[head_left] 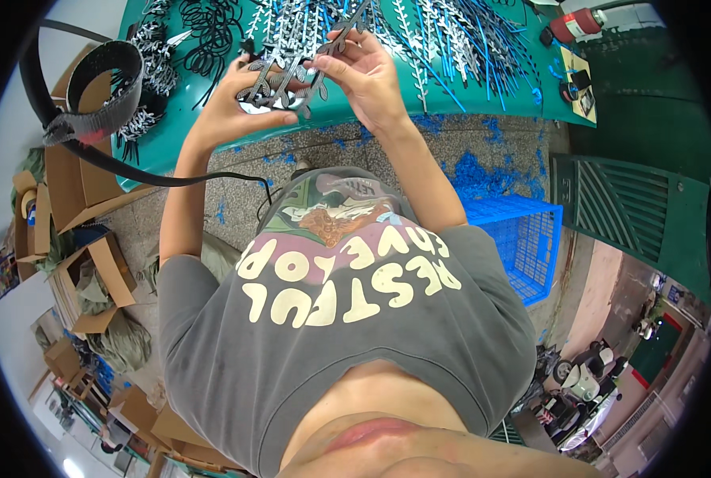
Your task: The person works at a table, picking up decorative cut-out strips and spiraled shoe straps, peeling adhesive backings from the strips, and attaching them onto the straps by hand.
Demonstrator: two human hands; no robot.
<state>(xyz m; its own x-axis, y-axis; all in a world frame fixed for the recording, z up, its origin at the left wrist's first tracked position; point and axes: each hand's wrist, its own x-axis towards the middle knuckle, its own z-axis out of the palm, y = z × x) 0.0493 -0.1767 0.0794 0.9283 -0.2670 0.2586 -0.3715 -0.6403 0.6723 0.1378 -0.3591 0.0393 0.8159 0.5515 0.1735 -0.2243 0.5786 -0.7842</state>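
Observation:
Both of my hands are raised over the near edge of a green table [553, 103]. My left hand [216, 111] is curled around a bundle of grey leaf-edged strips [274, 86], with its thumb stretched along the near side. Something white shows beneath the bundle; its kind I cannot make out. My right hand [375, 86] pinches one grey leafy strip between thumb and fingers, and that strip's end sticks up past the fingertips. Beyond my hands, many white leafy strips [403, 40] and blue and black cords [483, 56] lie spread across the table.
Black coiled cords [204, 40] lie at the far left. A black curved bar carries a ring-shaped part [104, 76] near my left arm. A red cylinder [576, 26] stands at the right. A blue plastic crate [558, 247] and blue scraps [483, 171] are on the floor; cardboard boxes [108, 275] stand left.

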